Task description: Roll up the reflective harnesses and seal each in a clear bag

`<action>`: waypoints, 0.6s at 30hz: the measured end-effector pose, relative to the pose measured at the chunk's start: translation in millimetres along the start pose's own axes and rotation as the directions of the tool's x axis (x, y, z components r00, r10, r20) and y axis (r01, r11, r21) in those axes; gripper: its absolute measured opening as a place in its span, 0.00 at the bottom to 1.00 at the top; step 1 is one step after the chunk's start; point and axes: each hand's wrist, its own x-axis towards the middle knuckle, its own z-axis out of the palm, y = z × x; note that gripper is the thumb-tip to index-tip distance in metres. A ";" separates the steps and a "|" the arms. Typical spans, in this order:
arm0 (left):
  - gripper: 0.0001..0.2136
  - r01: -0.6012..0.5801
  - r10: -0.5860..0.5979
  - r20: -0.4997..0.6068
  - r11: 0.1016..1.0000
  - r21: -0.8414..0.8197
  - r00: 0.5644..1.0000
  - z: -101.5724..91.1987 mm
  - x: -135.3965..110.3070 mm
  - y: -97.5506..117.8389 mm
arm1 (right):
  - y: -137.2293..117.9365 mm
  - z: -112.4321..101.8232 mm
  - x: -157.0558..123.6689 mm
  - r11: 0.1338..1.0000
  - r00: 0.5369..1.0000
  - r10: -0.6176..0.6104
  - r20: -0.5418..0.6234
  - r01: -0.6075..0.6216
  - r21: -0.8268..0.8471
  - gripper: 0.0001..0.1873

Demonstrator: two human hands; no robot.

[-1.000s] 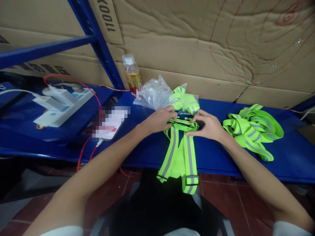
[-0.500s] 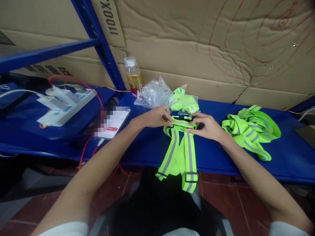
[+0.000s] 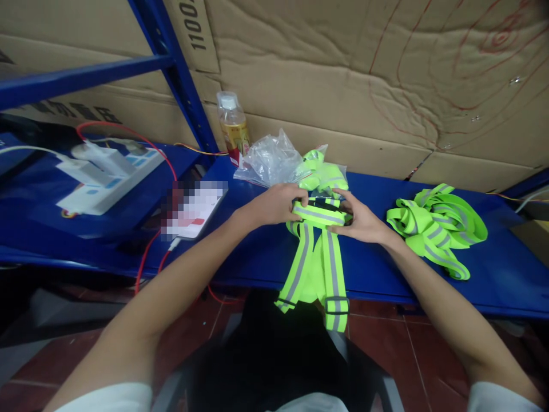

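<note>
A neon-yellow reflective strap harness [image 3: 319, 215] with grey stripes lies partly folded at the middle of the blue table. My left hand [image 3: 283, 205] grips the left end of its folded band, thumb and fingers closed round the edge. At the right end, my right hand [image 3: 360, 218] pinches the same band between thumb and fingers. Two straps hang from it over the table's front edge, one with a black slide buckle [image 3: 337, 305] near its tip. Just behind my hands sits a clear bag with more neon strap [image 3: 326, 176] in it.
Crumpled clear plastic bags [image 3: 274, 160] and a drink bottle [image 3: 234, 129] stand at the back. To the right lies a heap of neon straps [image 3: 437, 226]. On the left are a phone [image 3: 199, 212] on a red cable and a white power strip [image 3: 107, 183]. Cardboard [image 3: 300, 68] backs the table.
The folded band has turned its striped face more toward me and looks flatter and longer. My fingers have shifted round its ends. The hanging straps have swung slightly right.
</note>
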 end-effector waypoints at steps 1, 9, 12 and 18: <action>0.11 -0.011 0.011 -0.029 1.000 0.002 1.000 0.2 -0.2 2.9 | -1.1 0.6 0.3 1.000 1.000 -0.022 0.007 0.022 0.017 0.53; 0.24 0.001 0.006 -0.093 0.997 0.076 0.996 11.1 0.3 3.8 | -4.7 -10.4 0.7 0.994 0.992 -0.103 0.076 0.101 0.031 0.21; 0.22 0.037 -0.041 -0.095 0.998 -0.050 0.995 15.3 2.1 -7.4 | -5.6 -7.4 -0.4 0.976 0.986 -0.168 0.001 0.166 -0.137 0.15; 0.19 0.110 -0.037 0.158 0.871 -0.479 0.987 1.6 4.1 -15.2 | -15.8 -3.7 -4.4 0.905 0.959 -0.280 0.035 0.276 -0.324 0.05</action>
